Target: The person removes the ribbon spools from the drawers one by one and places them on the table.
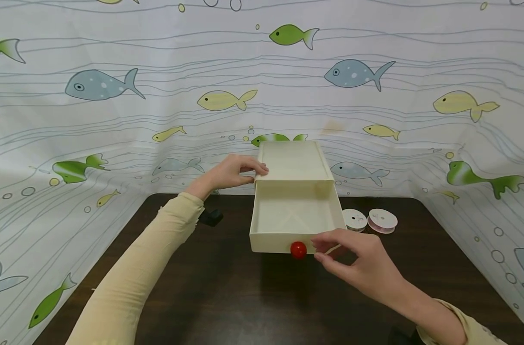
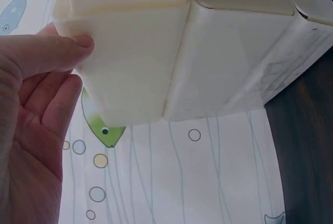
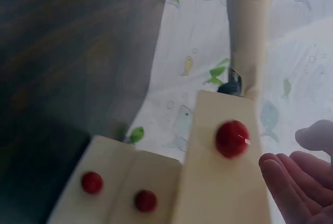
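Note:
A cream drawer cabinet has its top drawer pulled far out, and the inside looks bare. On the drawer's front is a round red knob. My left hand grips the cabinet's upper left edge; its thumb lies on the side panel in the left wrist view. Just right of the knob, my right hand holds nothing, thumb and fingers apart, fingertips close by the drawer front. In the right wrist view, two lower drawers with red knobs are closed.
Two white-faced spools, one with a pink edge, lie right of the cabinet on the dark wooden table. A fish-patterned sheet surrounds the table at the back and sides.

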The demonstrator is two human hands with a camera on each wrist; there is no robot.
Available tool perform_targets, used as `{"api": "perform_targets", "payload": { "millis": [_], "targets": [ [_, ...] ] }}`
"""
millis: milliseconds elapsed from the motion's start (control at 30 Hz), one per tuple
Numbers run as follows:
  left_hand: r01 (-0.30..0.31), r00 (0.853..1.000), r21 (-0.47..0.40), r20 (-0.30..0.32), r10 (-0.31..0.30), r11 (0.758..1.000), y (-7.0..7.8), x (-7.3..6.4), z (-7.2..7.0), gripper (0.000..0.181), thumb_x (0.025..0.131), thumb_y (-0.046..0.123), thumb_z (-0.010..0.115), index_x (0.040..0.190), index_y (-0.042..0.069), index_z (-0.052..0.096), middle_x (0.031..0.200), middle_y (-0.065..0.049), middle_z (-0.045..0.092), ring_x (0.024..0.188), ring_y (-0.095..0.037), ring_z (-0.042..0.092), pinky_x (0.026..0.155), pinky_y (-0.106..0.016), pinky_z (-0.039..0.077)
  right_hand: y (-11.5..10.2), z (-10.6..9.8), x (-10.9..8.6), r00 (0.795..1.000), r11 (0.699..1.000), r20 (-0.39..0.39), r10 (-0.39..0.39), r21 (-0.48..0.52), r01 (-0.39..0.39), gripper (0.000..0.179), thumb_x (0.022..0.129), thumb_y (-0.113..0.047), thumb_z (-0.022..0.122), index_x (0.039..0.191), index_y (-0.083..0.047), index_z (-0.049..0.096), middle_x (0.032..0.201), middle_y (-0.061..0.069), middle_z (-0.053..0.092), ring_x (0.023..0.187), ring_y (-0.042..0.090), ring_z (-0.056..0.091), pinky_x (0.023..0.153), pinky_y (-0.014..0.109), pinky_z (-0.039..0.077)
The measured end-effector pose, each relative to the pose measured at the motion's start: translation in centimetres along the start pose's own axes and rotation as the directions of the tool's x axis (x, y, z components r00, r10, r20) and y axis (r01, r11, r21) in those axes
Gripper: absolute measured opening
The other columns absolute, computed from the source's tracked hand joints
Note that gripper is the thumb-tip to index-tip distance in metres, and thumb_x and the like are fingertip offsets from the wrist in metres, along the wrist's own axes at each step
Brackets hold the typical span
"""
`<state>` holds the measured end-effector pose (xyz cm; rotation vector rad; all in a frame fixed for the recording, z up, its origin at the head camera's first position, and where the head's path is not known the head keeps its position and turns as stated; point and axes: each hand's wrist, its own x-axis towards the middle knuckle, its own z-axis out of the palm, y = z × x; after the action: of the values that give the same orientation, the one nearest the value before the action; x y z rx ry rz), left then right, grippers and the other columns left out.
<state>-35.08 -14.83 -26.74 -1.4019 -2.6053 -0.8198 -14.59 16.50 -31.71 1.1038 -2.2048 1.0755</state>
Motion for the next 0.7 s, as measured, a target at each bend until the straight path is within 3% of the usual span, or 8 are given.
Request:
{"api": "perform_targets", "payload": {
  "millis": [267, 533, 700],
  "targets": [
    [-0.001, 1.0, -0.016, -0.007, 0.001, 1.0, -0.1, 0.1, 0.0, 0.032, 0.091, -0.004, 0.064, 0.119, 0.007, 0.072, 0.132, -0.012, 0.066, 0.132, -0.028, 0.057, 0.108, -0.04, 0.052, 1.1, 2.4, -1.1, 0.999, 1.0, -0.049, -0.019, -0.015, 0.019, 0.025, 0.083, -0.016, 0.079, 0.107, -0.009, 0.074, 0.1, 0.005, 0.077, 0.081, -0.001, 0.072, 0.07, 0.013, 0.059],
    [0.006, 1.0, -0.02, -0.014, -0.006, 1.0, -0.3, 0.1, 0.2, 0.032, 0.091, -0.004, 0.064, 0.119, 0.007, 0.072, 0.133, -0.012, 0.066, 0.132, -0.026, 0.056, 0.108, -0.039, 0.052, 1.5, 3.6, -1.4, 0.996, 0.999, -0.086, 0.035, -0.034, -0.038, 0.035, 0.076, -0.009, 0.085, 0.108, -0.011, 0.074, 0.099, 0.004, 0.078, 0.078, 0.002, 0.073, 0.068, 0.013, 0.059],
    [0.004, 1.0, -0.02, -0.024, -0.005, 1.0, -0.4, 0.0, 0.2, 0.031, 0.09, -0.004, 0.065, 0.118, 0.008, 0.073, 0.132, -0.011, 0.066, 0.131, -0.026, 0.057, 0.107, -0.04, 0.052, 2.1, 4.1, -1.5, 0.994, 1.0, -0.111, 0.009, -0.027, -0.012, 0.032, 0.077, -0.014, 0.084, 0.107, -0.009, 0.074, 0.098, 0.006, 0.078, 0.077, 0.002, 0.073, 0.066, 0.014, 0.059]
  ]
}}
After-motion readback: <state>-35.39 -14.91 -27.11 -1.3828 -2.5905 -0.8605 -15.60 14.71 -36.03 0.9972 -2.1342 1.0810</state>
